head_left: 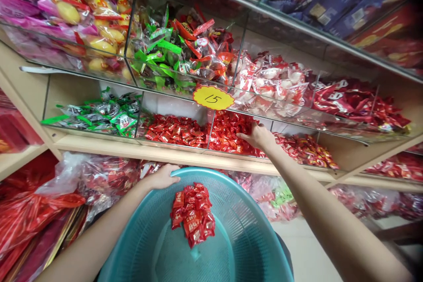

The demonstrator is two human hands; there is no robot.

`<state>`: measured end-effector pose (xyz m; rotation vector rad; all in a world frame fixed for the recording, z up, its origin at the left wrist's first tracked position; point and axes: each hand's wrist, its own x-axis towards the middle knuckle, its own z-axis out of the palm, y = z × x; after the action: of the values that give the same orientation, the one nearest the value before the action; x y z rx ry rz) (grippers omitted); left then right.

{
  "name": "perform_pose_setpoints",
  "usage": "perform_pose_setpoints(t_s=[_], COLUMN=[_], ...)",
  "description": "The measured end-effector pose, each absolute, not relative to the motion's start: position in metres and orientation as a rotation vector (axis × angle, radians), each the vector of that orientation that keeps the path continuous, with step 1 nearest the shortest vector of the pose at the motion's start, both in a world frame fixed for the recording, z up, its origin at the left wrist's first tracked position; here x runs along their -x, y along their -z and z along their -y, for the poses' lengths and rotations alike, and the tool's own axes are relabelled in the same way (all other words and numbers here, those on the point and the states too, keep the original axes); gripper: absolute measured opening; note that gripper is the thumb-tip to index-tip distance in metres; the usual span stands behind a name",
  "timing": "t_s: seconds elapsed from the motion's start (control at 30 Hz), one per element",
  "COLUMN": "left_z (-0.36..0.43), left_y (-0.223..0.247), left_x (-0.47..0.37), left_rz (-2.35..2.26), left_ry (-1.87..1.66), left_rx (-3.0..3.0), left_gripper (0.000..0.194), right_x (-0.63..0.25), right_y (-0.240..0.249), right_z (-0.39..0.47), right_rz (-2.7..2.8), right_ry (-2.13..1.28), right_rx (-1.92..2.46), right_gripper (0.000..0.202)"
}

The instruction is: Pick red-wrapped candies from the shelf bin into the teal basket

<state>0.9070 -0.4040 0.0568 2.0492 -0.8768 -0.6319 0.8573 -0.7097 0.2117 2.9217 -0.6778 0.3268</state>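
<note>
A teal perforated plastic basket (257,229) tilts toward me below the shelf. My left hand (164,177) is closed over its far left rim, thumb on the inside. Small red-wrapped candies (193,216) lie in a pile on the basket's bottom. My right hand (259,135) reaches into a lower shelf compartment of red-wrapped candies (226,130). Its thumb stretches left over them, apart from the fingers. The fingertips are partly hidden against the candies, and no candy shows clearly in the hand.
Clear dividers separate green-wrapped sweets (109,114), more red candies (176,130) and red-gold candies (307,150). A yellow price tag (213,98) marked 15 hangs on the upper tier's clear front, above my right hand. Bagged goods (109,176) lie beneath the wooden shelf edge (99,145).
</note>
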Motion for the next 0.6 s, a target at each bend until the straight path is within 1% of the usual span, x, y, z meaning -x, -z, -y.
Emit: perform_pose_setpoints(t_s=[0.17,0.3,0.43,0.6], left_z=[0.403,0.404,0.405,0.405], left_y=[-0.061,-0.063,-0.065,-0.063], left_x=[-0.906,-0.905,-0.904,-0.904], left_rz=[0.887,0.887,0.892,0.899], left_ry=[0.621,0.616,0.613,0.62], left_rx=[-2.083,-2.114,-2.116,-2.109], left_gripper=[0.033,0.035,0.037,0.037], right_x=[-0.86,-0.854,-0.853,-0.86], right_y=[-0.205,-0.201,-0.201,-0.207], right_z=[0.71,0.715,0.718,0.712], right_rz=[0.486,0.349,0.268,0.379], right_ry=[-0.471,-0.54,-0.522,-0.458], right_rx=[-2.959,-2.976,-2.989,-2.97], right_gripper=[0.057,0.049,0.042,0.041])
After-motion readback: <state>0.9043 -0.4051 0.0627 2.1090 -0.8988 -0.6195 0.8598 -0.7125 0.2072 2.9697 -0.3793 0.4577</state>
